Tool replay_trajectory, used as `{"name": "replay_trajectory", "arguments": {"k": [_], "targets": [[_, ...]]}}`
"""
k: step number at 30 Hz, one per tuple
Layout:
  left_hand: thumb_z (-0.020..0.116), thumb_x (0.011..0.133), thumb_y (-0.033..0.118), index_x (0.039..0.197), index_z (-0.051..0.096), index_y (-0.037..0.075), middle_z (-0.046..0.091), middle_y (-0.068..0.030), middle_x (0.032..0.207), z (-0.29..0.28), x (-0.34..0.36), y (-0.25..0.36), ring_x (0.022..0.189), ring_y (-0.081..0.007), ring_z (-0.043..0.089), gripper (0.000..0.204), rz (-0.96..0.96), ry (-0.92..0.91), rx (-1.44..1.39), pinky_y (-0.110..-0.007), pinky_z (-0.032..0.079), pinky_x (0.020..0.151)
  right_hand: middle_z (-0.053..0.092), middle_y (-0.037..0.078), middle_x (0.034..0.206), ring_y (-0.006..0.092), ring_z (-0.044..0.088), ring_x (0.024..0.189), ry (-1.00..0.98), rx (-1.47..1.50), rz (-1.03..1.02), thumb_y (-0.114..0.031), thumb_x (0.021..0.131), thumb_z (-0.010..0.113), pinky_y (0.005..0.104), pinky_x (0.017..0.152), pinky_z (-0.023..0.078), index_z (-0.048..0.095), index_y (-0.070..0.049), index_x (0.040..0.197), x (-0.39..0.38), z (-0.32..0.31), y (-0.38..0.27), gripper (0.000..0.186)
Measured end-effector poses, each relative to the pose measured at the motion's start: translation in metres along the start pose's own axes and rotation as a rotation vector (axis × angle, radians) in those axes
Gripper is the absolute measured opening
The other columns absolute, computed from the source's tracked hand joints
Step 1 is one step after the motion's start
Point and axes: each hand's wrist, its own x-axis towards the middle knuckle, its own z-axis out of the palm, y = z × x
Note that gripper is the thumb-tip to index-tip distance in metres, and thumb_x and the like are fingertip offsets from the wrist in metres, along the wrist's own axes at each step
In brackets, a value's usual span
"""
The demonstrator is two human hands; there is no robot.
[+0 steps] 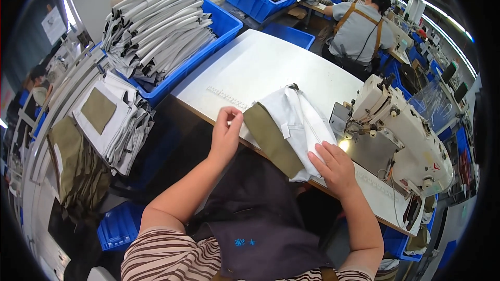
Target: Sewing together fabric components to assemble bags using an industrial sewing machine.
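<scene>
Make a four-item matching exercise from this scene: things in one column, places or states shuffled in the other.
1. Left hand
2. Right hand
3. Sewing machine
4. Olive square

A. Resting on the fabric piece
B. Atop a white pile
C. Fingers curled, left of the fabric piece
D. Cream-white, right of the fabric piece

Pairs: 1-C, 2-A, 3-D, 4-B

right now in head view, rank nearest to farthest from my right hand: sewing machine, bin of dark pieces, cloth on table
1. Cloth: on the table, under your right hand.
2. Sewing machine: to the hand's right.
3. Bin of dark pieces: beyond the table.
</scene>
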Motion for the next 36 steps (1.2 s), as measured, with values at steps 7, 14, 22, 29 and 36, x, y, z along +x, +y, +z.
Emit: {"name": "replay_trajectory", "arguments": {"k": [7, 14, 22, 29, 36], "targets": [[0.058, 0.095, 0.006, 0.134, 0.064, 0.012, 0.064, -0.0122, 0.13, 0.035, 0.082, 0.034, 0.114, -0.0264, 0.062, 0.039, 0.303, -0.361, 0.395, -0.037, 0.049, 0.102, 0.067, 0.008, 0.134, 0.0309, 0.063, 0.125, -0.015, 0.021, -0.078, -0.014, 0.09, 0.06, 0.0457, 0.105, 0.051, 0.071, -0.02, 0.129, -0.019, -0.002, -0.007, 0.041], [0.06, 0.092, 0.004, 0.124, 0.071, 0.016, 0.069, -0.0074, 0.123, 0.044, 0.119, 0.02, 0.114, -0.0285, 0.064, 0.035, 0.165, -1.135, 0.98, -0.038, 0.051, 0.098, 0.062, 0.012, 0.142, 0.0342, 0.062, 0.125, -0.116, -0.218, 0.186, -0.003, 0.089, 0.057, 0.0462, 0.105, 0.051, 0.064, -0.018, 0.141, -0.035, 0.006, 0.025, 0.055], [0.071, 0.091, 0.013, 0.102, 0.072, 0.007, 0.07, -0.0113, 0.094, 0.01, 0.106, 0.043, 0.09, -0.0323, 0.066, 0.012, 0.378, -0.181, 0.646, -0.041, 0.053, 0.08, 0.063, 0.016, 0.139, 0.0354, 0.063, 0.121, 0.083, 0.08, 0.579, 0.003, 0.091, 0.061, 0.0441, 0.099, 0.053, 0.061, -0.008, 0.14, -0.021, 0.004, 0.013, 0.05], [0.083, 0.077, 0.005, 0.096, 0.073, 0.01, 0.068, -0.0047, 0.077, 0.046, 0.033, 0.082, 0.07, -0.0246, 0.061, 0.022, 0.86, -0.241, 0.596, -0.037, 0.049, 0.064, 0.068, 0.016, 0.127, 0.0363, 0.066, 0.111, 0.351, 0.388, 0.443, 0.002, 0.085, 0.069, 0.0431, 0.094, 0.054, 0.07, -0.004, 0.119, 0.047, -0.001, -0.03, 0.034], [0.087, 0.073, 0.006, 0.102, 0.066, 0.01, 0.071, -0.0077, 0.092, 0.062, -0.016, 0.086, 0.078, -0.0266, 0.065, 0.037, 0.907, -0.462, 0.408, -0.036, 0.053, 0.065, 0.068, 0.013, 0.124, 0.0324, 0.063, 0.116, 0.318, 0.22, 0.267, -0.001, 0.075, 0.073, 0.0439, 0.091, 0.053, 0.071, -0.007, 0.103, 0.052, -0.001, -0.034, 0.028]]}}
